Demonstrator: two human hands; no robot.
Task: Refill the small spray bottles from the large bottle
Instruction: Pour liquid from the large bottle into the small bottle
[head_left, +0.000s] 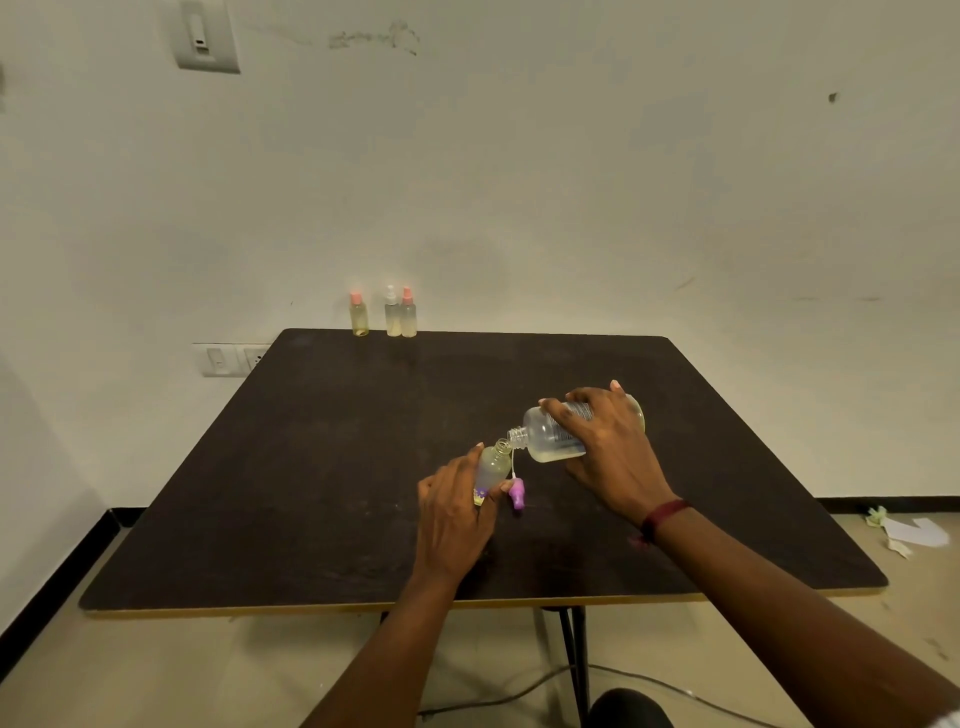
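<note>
My right hand (610, 447) grips the large clear bottle (548, 435), tipped on its side with its open neck pointing left. A little pale yellow liquid lies along its lower side. My left hand (452, 512) holds a small uncapped spray bottle (492, 465), tilted so its mouth almost meets the large bottle's neck. The purple spray cap (517, 492) with its white dip tube lies on the table just right of the small bottle. Three small capped spray bottles (387, 314) holding yellowish liquid stand at the table's far edge.
The dark square table (311, 467) stands against a pale wall. Wall sockets (228, 358) sit to the left of its far corner. Paper scraps (904, 530) lie on the floor at the right, and a cable (519, 691) runs beneath the table.
</note>
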